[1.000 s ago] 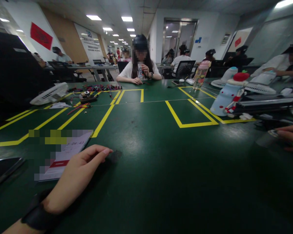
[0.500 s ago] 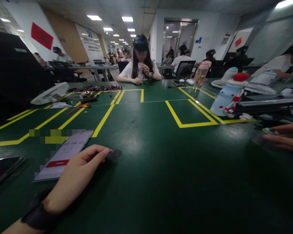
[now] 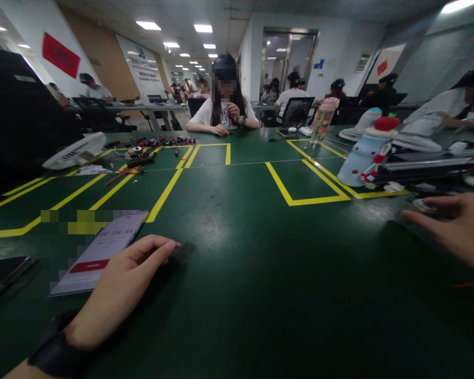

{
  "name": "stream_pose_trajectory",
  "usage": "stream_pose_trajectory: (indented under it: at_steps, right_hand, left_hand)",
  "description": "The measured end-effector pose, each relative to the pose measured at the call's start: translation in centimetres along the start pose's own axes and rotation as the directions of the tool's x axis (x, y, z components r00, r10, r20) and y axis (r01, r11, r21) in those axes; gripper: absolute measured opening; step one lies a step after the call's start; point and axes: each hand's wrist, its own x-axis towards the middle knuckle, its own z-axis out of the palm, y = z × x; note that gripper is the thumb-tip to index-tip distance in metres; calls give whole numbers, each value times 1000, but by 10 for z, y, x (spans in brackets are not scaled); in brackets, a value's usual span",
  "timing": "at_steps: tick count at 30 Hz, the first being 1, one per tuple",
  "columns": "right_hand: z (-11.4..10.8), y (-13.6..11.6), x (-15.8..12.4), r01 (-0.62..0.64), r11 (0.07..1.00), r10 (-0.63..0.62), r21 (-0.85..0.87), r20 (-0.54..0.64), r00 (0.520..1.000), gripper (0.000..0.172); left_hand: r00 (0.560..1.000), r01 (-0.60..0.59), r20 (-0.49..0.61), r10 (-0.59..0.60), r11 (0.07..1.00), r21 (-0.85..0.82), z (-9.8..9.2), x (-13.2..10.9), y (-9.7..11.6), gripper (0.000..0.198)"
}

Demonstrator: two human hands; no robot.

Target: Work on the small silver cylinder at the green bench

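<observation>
My left hand (image 3: 142, 268) rests over the green table (image 3: 237, 295), thumb and forefinger pinched together. A dark, see-through patch (image 3: 186, 251) lies at those fingertips; whether it is a thin object or a mark on the table I cannot make out. Partly under that hand is a phone (image 3: 98, 258) with a timer on its screen. At the right edge my right hand (image 3: 456, 223) has its fingers closed around a small, clear, roundish thing (image 3: 423, 205), blurred and partly hidden by the fingers.
A dark phone (image 3: 6, 276) lies far left. Farther back are a white fan (image 3: 77, 151), a heap of coloured wires (image 3: 158, 141) and yellow tape lines (image 3: 319, 201). A blue bottle (image 3: 359, 160) and a pink-capped bottle (image 3: 324, 120) stand right. A person (image 3: 223, 110) sits opposite.
My right hand has come farther into view, moving left with the clear roundish thing. The left hand keeps its pinch, nearly still. The view has shifted slightly.
</observation>
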Motion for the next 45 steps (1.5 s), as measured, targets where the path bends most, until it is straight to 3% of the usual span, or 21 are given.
stream_pose_trajectory:
  at_steps: [3, 6, 9, 11, 14, 17, 20, 24, 29, 36, 42, 45]
  right_hand:
    - [-5, -41, -15, 295, 934, -266, 201, -160, 951, 41]
    - [-15, -107, -37, 550, 662, -518, 510, -220, 827, 39]
    - [-22, -176, -61, 489, 392, -653, 779, -138, 745, 34]
    - [-23, -212, -74, 388, 301, -702, 871, -73, 708, 30]
    - [-20, -244, -87, 300, 201, -739, 933, -57, 671, 28]
    - [-13, -251, -93, 212, 196, -744, 957, 4, 669, 32]
    - [-8, -249, -94, 27, 227, -720, 973, 150, 677, 53]
    - [-4, -250, -94, -137, 228, -723, 964, 262, 639, 63]
    - [-3, -251, -94, -134, 240, -723, 962, 269, 636, 59]
    - [-10, -250, -91, -50, 260, -745, 964, 233, 625, 46]
    - [-10, -251, -90, -43, 281, -738, 959, 244, 629, 44]
    - [-11, -249, -91, -43, 289, -730, 956, 249, 636, 42]
  left_hand:
    - [999, -2, -33, 1, 999, -34, 0, 6, -11, 31]
    - [1000, -10, -18, 9, 999, -34, 4, 8, -14, 33]
    - [985, -153, 79, 152, 988, 12, 17, 2, -1, 29]
    - [932, -321, 174, 318, 947, -11, 32, -5, 15, 24]
    - [884, -410, 215, 416, 909, -73, 53, -9, 37, 21]
    - [861, -436, 214, 461, 887, -155, 67, -6, 51, 24]
    - [836, -445, 241, 493, 866, -230, 71, -1, 55, 26]
    - [825, -477, 213, 523, 847, -235, 70, 1, 57, 23]
    - [806, -536, 177, 565, 823, -189, 68, 6, 67, 16]
    - [860, -480, 105, 499, 861, -167, 64, 9, 71, 16]
    - [845, -479, 163, 509, 857, -189, 67, 5, 74, 13]
    - [870, -454, 115, 480, 869, -196, 66, 7, 74, 15]
